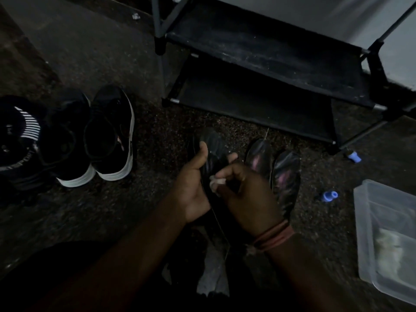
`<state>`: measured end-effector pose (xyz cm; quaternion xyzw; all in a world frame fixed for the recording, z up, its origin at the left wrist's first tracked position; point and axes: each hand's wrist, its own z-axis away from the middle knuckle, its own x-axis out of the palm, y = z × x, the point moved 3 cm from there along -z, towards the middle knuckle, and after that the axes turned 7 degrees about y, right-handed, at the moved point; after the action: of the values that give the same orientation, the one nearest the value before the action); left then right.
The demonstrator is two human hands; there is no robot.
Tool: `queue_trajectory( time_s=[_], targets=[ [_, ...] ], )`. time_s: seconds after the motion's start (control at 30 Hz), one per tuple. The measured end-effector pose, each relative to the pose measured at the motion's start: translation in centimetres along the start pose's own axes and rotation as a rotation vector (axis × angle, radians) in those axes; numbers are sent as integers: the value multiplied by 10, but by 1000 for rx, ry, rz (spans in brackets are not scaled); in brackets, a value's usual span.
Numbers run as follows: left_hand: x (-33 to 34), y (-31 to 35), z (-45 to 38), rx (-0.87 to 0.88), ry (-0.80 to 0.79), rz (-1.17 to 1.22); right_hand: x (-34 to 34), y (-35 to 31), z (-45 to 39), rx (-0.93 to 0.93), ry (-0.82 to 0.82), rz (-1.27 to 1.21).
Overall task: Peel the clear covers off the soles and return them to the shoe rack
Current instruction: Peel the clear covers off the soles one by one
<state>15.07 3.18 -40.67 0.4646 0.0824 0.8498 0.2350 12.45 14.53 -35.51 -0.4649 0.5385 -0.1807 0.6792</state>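
In dim light I hold a dark sole [212, 143] wrapped in glossy clear cover low in front of the shoe rack [265, 52]. My left hand [193, 183] grips its left edge, thumb on top. My right hand [245, 192] pinches a pale bunched bit of the cover [215, 182] at the sole's middle. Two more covered soles [258, 156] [287, 176] lie on the floor just right of my hands, shining pink. The rack's two black shelves hold nothing.
A pair of black sneakers with white soles [108, 136] stands on the floor at left, beside dark striped fabric [20, 131]. A clear plastic tub [387, 235] sits at right. Two small blue caps [329, 196] [353, 156] lie near the rack's leg.
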Motion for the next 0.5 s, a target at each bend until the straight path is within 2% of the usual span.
queue_trajectory(
  time_s=[0.1, 0.17, 0.27, 0.4, 0.5],
  targets=[
    [-4, 1, -2, -24, 23, -2, 12, -6, 5, -147, -90, 103],
    [-4, -3, -4, -37, 45, -26, 13, -6, 5, -195, -93, 173],
    [-3, -12, -6, -34, 37, -81, 7, -2, 2, -241, 28, 254],
    [4, -30, -2, -54, -19, -101, -23, 9, -11, -221, 305, 356],
    [3, -29, -2, -51, -8, -119, -26, 5, -9, -200, 306, 341]
  ],
)
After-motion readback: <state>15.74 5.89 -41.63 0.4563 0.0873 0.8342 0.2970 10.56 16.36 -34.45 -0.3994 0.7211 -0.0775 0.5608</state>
